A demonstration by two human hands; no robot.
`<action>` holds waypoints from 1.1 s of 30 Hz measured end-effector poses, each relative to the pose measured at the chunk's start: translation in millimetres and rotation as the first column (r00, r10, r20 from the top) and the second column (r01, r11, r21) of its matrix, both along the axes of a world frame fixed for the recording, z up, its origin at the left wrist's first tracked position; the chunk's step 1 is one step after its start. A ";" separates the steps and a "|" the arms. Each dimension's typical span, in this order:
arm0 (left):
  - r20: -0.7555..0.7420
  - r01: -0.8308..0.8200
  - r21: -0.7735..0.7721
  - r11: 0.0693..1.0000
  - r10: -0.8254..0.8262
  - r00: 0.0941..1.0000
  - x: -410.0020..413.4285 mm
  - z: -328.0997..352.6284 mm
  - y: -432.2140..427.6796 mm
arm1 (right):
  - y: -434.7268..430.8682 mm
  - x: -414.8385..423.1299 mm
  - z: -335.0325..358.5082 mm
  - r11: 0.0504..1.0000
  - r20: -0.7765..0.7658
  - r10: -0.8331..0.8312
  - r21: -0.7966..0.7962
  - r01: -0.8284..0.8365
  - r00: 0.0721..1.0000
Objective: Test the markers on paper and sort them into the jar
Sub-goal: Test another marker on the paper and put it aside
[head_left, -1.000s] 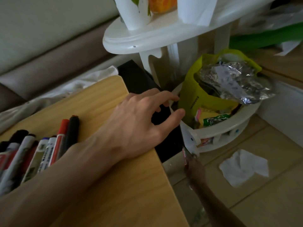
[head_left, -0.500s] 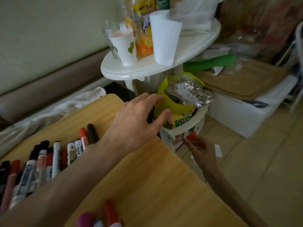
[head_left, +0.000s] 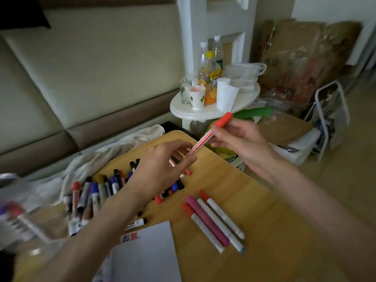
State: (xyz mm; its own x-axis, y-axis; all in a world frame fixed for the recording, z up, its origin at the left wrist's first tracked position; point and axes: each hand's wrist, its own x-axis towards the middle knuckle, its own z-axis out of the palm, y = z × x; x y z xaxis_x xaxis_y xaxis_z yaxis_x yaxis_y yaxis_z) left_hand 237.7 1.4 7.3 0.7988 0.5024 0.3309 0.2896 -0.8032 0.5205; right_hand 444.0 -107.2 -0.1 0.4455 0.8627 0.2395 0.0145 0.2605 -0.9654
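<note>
Frankly, red marker [head_left: 204,141] print blurred, unreadable.

light dim and flat. cream sofa back [head_left: 91,68] with brown cushion [head_left: 105,127] below it, along the left; white cloth [head_left: 114,151] heaped beside the light wood bench [head_left: 254,200]. round white side table [head_left: 203,114] behind the bench, white post [head_left: 189,37] above it. flattened cardboard [head_left: 295,53] leans at the far wall [head_left: 317,9]. beige tiled floor [head_left: 350,190] at right, white wire rack [head_left: 330,119] on it.

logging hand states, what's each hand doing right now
Left hand: holds the lower end of the red marker.
Right hand: pinches the same marker just below its cap.
</note>
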 end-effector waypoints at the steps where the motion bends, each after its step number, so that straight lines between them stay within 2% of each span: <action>1: 0.008 -0.034 0.013 0.999 0.034 0.999 -20.9 0.2 -2.4 | -1.0 -23.1 0.1 1.000 -0.038 0.011 0.007 -0.011 0.999; 5: 0.026 -0.134 -0.009 0.991 0.135 0.991 -101.1 -10.9 -9.3 | -6.6 -108.3 -12.0 0.999 -0.146 0.051 0.007 -0.051 0.988; 8: 0.057 -0.183 -0.063 0.981 0.187 0.981 -152.7 -18.5 -16.9 | -14.3 -150.8 -23.0 0.996 -0.138 0.070 -0.036 -0.076 0.988; 11: 0.146 -0.205 -0.242 0.949 0.244 0.959 -187.7 -22.9 -25.6 | -24.3 -176.4 -30.5 0.986 -0.027 0.107 -0.128 -0.109 0.994; 15: 0.202 -0.181 -0.526 0.831 0.330 0.922 -205.2 -32.4 -30.8 | -30.6 -198.4 -44.1 0.969 0.234 0.166 -0.220 -0.114 0.958; 17: 0.108 -0.211 -0.547 0.810 0.318 0.942 -208.1 -41.1 -26.5 | -29.3 -205.9 -57.1 0.957 0.414 0.205 -0.274 -0.094 0.887; 18: 0.001 -0.250 -0.494 0.833 0.288 0.958 -210.2 -44.8 -23.7 | -28.6 -208.4 -65.0 0.950 0.484 0.226 -0.302 -0.082 0.846; 19: -0.136 -0.286 -0.408 0.867 0.253 0.958 -212.5 -47.8 -22.4 | -27.7 -210.2 -72.4 0.944 0.531 0.237 -0.322 -0.065 0.814; 21: -0.378 -0.329 -0.219 0.918 0.231 0.896 -217.5 -51.9 -23.7 | -26.5 -210.7 -85.6 0.944 0.562 0.216 -0.328 -0.025 0.799; 23: -0.512 -0.298 -0.033 0.954 0.240 0.825 -222.2 -55.4 -26.3 | -23.7 -209.0 -92.5 0.949 0.583 0.152 -0.312 0.048 0.798; 25: -0.599 -0.224 0.101 0.969 0.239 0.765 -225.8 -59.8 -29.2 | -21.1 -209.7 -94.2 0.937 0.558 0.121 -0.338 0.092 0.821; 26: -0.626 -0.194 0.102 0.976 0.215 0.750 -227.3 -62.3 -29.7 | -19.4 -211.3 -95.3 0.932 0.528 0.124 -0.353 0.085 0.840; 28: -0.645 -0.161 -0.002 0.987 0.122 0.755 -228.5 -68.5 -26.9 | -16.8 -216.6 -98.0 0.926 0.473 0.131 -0.373 0.063 0.871; 30: -0.592 -0.140 -0.101 0.985 0.054 0.804 -225.8 -76.7 -25.6 | -15.6 -223.3 -99.6 0.913 0.374 0.138 -0.407 0.028 0.917; 33: -0.420 -0.182 -0.132 0.974 0.111 0.901 -215.2 -88.5 -30.5 | -19.3 -231.5 -99.4 0.893 0.126 0.117 -0.448 -0.049 0.985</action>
State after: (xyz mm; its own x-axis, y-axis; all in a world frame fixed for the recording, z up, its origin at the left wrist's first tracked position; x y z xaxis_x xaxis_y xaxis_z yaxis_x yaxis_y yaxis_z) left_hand 22.5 -29.1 -81.2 0.7588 0.6428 -0.1051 0.6123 -0.6488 0.4518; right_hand 212.6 -126.5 -99.5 0.3572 0.9265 -0.1183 0.1605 -0.1857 -0.9694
